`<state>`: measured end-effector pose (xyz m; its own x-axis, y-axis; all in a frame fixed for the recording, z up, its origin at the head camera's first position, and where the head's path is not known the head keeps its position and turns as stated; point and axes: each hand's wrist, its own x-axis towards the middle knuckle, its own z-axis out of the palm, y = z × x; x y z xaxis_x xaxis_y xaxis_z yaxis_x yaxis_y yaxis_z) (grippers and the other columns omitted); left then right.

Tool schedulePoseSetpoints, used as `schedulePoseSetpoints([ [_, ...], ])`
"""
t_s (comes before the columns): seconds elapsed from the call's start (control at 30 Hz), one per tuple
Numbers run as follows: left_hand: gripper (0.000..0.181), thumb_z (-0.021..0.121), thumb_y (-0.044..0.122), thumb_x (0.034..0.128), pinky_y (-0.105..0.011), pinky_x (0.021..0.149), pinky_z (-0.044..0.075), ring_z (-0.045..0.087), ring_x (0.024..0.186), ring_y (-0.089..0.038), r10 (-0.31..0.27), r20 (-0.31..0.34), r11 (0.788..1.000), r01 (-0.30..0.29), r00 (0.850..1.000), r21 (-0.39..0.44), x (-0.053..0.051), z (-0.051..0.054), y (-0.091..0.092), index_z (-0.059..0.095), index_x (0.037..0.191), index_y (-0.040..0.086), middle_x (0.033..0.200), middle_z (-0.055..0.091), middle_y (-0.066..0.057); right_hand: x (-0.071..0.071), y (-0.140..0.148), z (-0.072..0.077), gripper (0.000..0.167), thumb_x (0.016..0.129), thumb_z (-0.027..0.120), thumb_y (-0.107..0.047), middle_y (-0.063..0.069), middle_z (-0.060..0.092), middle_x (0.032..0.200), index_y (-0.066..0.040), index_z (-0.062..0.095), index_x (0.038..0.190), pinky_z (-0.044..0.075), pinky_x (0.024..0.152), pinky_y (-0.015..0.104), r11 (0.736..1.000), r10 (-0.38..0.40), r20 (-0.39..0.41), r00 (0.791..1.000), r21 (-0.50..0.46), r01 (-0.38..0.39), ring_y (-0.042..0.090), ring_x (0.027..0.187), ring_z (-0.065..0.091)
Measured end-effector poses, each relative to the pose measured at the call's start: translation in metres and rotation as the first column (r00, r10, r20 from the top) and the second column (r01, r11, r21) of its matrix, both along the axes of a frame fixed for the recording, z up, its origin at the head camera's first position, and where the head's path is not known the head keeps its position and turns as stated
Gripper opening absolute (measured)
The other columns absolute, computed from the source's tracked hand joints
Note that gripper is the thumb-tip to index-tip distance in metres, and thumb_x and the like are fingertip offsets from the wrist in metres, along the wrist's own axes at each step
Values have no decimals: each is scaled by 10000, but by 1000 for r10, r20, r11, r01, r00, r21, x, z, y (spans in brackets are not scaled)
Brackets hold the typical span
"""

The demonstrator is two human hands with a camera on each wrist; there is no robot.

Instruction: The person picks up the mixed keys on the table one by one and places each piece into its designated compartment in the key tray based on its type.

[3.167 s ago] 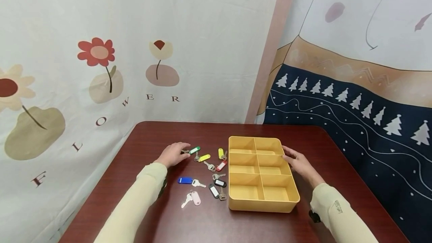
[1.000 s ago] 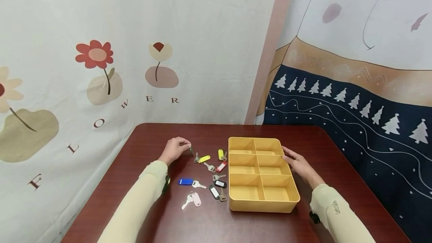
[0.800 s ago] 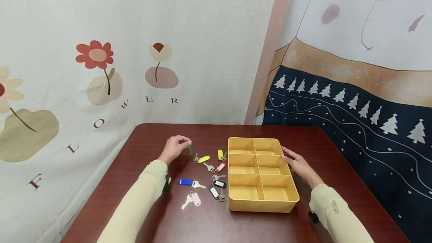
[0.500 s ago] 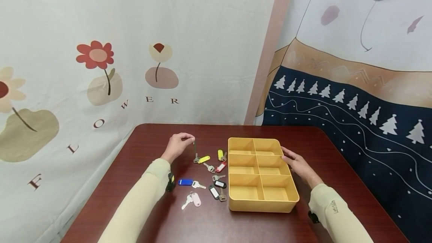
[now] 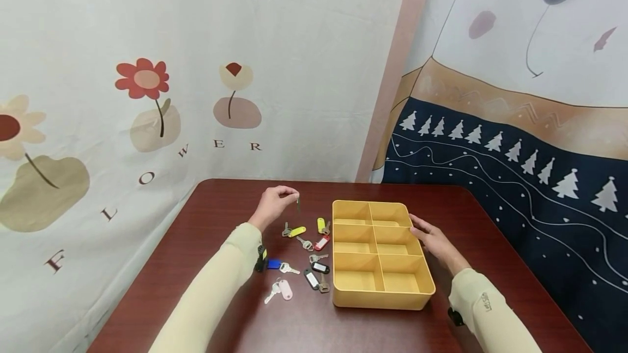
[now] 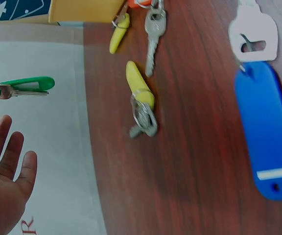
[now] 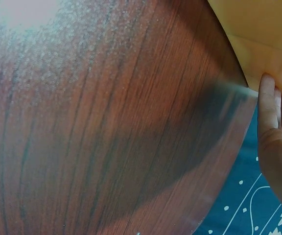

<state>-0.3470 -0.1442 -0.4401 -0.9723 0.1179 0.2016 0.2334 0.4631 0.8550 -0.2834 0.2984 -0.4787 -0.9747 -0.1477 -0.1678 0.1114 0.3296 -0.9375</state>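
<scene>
My left hand (image 5: 275,205) pinches the ring of a green-tagged key (image 5: 299,204), which hangs above the table's back part. In the left wrist view the green tag (image 6: 35,84) and its key stick out past the fingertips, while the other fingers of the hand (image 6: 6,181) are spread. The right hand (image 5: 438,241) rests with extended fingers against the right side of a yellow six-part box (image 5: 382,299). From the right wrist, that hand (image 7: 278,132) touches the box wall (image 7: 258,44). The box compartments hold nothing visible.
Left of the box lie tagged keys: two yellow tags (image 5: 297,231) (image 5: 321,225), a red one (image 5: 321,242), two black ones (image 5: 320,267) (image 5: 311,279), a pale pink one (image 5: 285,290) and a blue one (image 5: 273,264), partly behind the left wrist. Printed cloths hang behind the table.
The left hand has taken hold of the green-tagged key, lifted it off the table and carried it rightward and back. The right hand remains at the box.
</scene>
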Motion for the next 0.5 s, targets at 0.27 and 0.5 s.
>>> schedulePoseSetpoints([
  [0.27,227,660,263,970,-460,910,466,587,1093,-260,-43,21,998,42,999,51,-4,9,22,740,1092,89,1163,682,-66,0,1,-1,569,1079,422,-203,246,258,1574,-118,187,1590,404,1028,556,1000,-4,7,1000,-6,4,433,1377,358],
  [0.5,193,680,255,954,-421,863,475,595,1040,-227,-69,27,992,66,997,103,-5,16,47,752,1057,108,1143,687,-44,-1,1,-2,582,1073,446,-232,238,272,1571,-131,200,1590,426,1015,537,1000,-10,4,1000,-8,10,422,1360,388],
])
